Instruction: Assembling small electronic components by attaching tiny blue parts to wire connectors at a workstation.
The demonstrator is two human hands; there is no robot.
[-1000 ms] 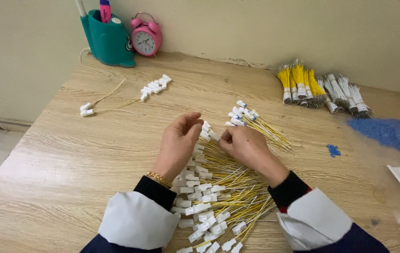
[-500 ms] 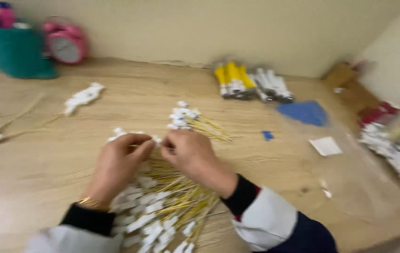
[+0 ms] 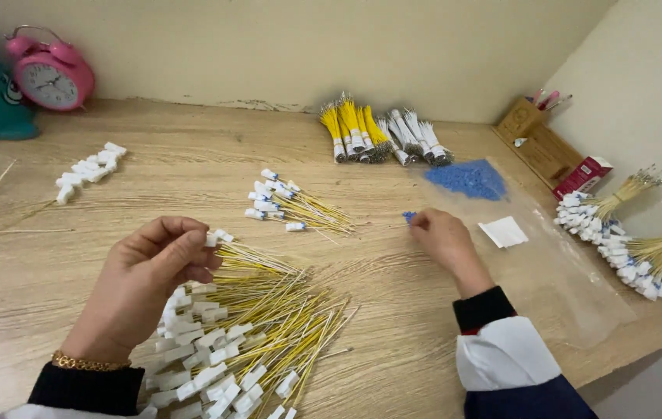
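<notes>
Hands apart over yellow wires.
Left hand (image 3: 148, 268) pinches one white-tagged wire (image 3: 249, 256), its length running right over the pile (image 3: 253, 334); right hand (image 3: 443, 237), well right, pinches a blue piece (image 3: 409, 216) near the blue heap (image 3: 466, 178).

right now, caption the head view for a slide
Left hand pinches yellow wires; right hand touches small blue pieces.

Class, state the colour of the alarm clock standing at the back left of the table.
Pink; the alarm clock shows in the head view.
</notes>
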